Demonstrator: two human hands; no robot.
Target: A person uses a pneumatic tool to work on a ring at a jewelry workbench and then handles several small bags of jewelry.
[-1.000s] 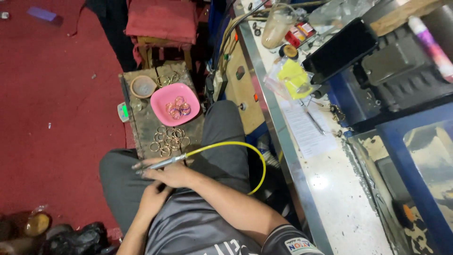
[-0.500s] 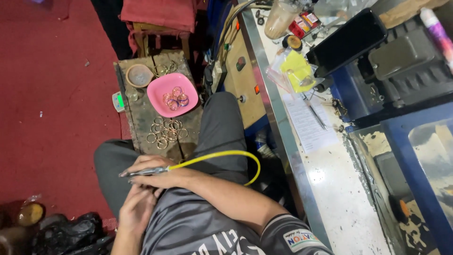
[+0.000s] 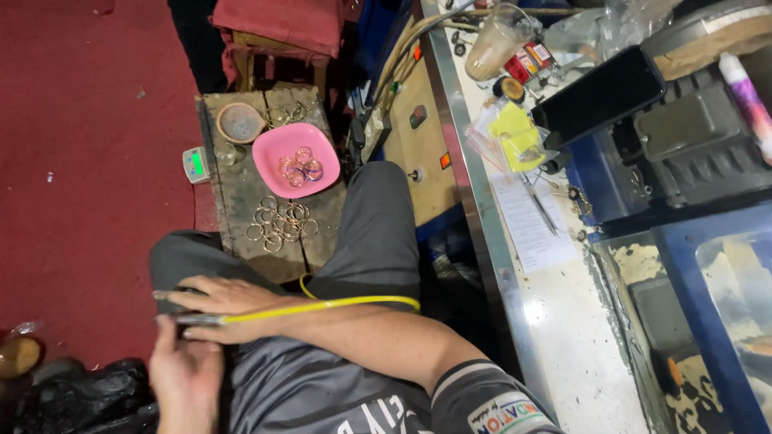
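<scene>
I sit with my legs stretched toward a low wooden board point(image 3: 241, 201). My right hand point(image 3: 229, 299) reaches across my lap to my left thigh and is closed on a thin metal tool point(image 3: 193, 319). A yellow hose point(image 3: 338, 304) runs from the tool over my forearm. My left hand point(image 3: 185, 378) is just below the tool, blurred, with its fingertips at the tool's shaft. On the board stand a pink dish point(image 3: 273, 181) holding several metal rings point(image 3: 299, 167), several loose rings point(image 3: 277, 221) and a small round bowl point(image 3: 240, 122).
A small scale with a green display point(image 3: 195, 165) sits at the board's left edge on the red carpet point(image 3: 80, 161). On my right is a steel counter point(image 3: 555, 337) with a paper sheet, a pen point(image 3: 539, 205), a black tablet point(image 3: 599, 96) and a plastic cup point(image 3: 492, 40). Black bags point(image 3: 80, 394) lie at the lower left.
My right hand has drawn the tool and hose back from near the board toward my left thigh. My left hand has come up to the tool.
</scene>
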